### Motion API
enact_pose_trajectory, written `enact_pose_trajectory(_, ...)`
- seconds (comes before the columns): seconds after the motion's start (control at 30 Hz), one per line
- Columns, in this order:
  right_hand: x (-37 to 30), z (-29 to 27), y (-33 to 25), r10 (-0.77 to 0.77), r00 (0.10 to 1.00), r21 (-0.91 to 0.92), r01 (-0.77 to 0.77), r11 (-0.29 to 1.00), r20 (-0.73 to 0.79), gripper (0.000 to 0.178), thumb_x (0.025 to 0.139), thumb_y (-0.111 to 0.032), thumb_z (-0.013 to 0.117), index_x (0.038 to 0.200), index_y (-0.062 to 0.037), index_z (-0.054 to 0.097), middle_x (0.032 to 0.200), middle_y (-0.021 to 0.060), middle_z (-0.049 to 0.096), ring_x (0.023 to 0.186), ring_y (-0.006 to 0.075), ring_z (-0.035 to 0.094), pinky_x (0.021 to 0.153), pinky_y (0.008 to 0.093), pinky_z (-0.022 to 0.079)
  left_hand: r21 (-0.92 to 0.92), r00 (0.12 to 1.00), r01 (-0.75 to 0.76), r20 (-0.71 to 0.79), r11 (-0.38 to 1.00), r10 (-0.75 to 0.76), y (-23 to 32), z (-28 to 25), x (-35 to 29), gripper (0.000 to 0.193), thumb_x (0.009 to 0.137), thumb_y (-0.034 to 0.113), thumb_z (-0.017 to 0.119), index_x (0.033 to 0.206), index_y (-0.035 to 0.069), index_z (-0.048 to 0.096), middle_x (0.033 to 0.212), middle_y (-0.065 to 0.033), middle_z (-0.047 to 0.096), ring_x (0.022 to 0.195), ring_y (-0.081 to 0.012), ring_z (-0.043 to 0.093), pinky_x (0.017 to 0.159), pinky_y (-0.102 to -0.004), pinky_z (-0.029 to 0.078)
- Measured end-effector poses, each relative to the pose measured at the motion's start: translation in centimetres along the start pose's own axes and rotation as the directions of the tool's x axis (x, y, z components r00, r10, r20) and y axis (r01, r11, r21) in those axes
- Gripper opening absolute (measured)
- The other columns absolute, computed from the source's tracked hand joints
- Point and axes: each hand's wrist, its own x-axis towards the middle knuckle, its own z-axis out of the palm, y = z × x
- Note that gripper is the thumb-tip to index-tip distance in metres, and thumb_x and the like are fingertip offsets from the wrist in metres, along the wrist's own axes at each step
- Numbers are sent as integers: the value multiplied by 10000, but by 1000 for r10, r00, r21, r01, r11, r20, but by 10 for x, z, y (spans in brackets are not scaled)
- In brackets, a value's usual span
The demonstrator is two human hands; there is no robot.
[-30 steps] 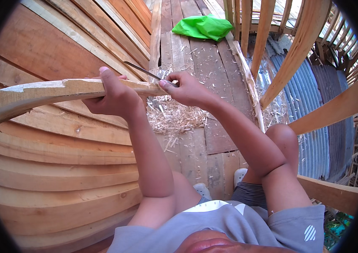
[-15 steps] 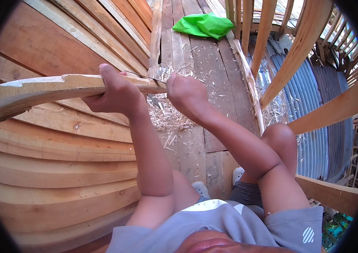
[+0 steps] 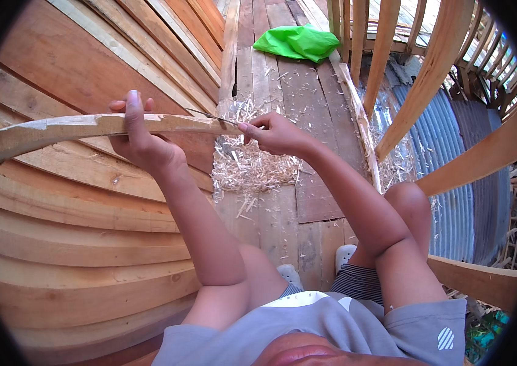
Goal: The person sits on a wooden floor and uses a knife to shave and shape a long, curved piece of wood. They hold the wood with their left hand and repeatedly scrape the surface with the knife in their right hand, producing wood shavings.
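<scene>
A long, curved piece of pale wood (image 3: pixel 66 129) runs from the left rim to the middle, its upper edge unevenly cut. My left hand (image 3: pixel 146 143) is closed around it, thumb on the near side and fingertips showing beyond the upper edge. At the wood's right end, my right hand (image 3: pixel 278 134) pinches one end of a thin, dark metal blade (image 3: pixel 210 116) between thumb and fingers. The blade slants up and left along the wood's far edge. Whether it has a handle is hidden by my fingers.
Wood shavings (image 3: pixel 252 161) lie heaped on the plank floor (image 3: pixel 316 131). A bright green bag (image 3: pixel 298 43) rests farther off. Overlapping boards (image 3: pixel 88 244) form a wall at left; wooden posts (image 3: pixel 429 79) stand at right, with corrugated metal sheets (image 3: pixel 435 152) beyond.
My left hand has shifted left along the wood, and more of its fingertips show. My right hand has moved slightly right, its fingers loosened somewhat, with the blade's end following. The wood's left end has risen slightly.
</scene>
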Motion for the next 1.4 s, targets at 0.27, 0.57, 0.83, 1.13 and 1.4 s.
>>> enact_pose_trajectory(0.27,7,17,2,103,989,-188,-122,975,-109,690,1053,-498,237,942,64,622,844,191,622,819,314,627,809,459,472,-42,967,123,229,992,-110,5,-12,4,227,850,191,689,930,101,496,782,-67,560,641,-153,556,569,-289,461)
enact_pose_trajectory(0.57,14,9,11,-41,998,115,36,993,40,675,1028,-532,346,951,44,688,812,129,655,755,203,623,762,399,501,202,993,-82,-66,976,97,12,7,-6,233,899,217,705,944,103,506,765,-44,491,671,-139,519,603,-292,466)
enact_pose_trajectory(0.83,-14,23,-33,-156,914,-365,9,931,-375,647,1028,-394,326,731,77,656,729,312,634,755,478,638,787,540,484,38,996,-29,-84,999,32,4,7,-9,199,779,47,654,796,79,457,667,-25,460,483,-125,492,526,-259,443)
enact_pose_trajectory(1.13,-5,14,-17,-39,923,-359,-110,927,-382,518,978,-287,323,830,89,648,852,351,632,855,503,628,836,548,481,44,987,-153,-39,987,155,7,27,-26,166,733,33,625,769,50,464,588,-13,434,398,-121,443,504,-254,470)
enact_pose_trajectory(1.4,-15,13,-33,-41,934,-274,-62,960,-354,582,974,-331,313,768,107,637,785,349,615,818,513,614,825,545,474,156,969,-69,-225,985,104,13,33,-21,210,708,116,644,610,81,462,542,-26,422,492,-170,433,619,-313,437)
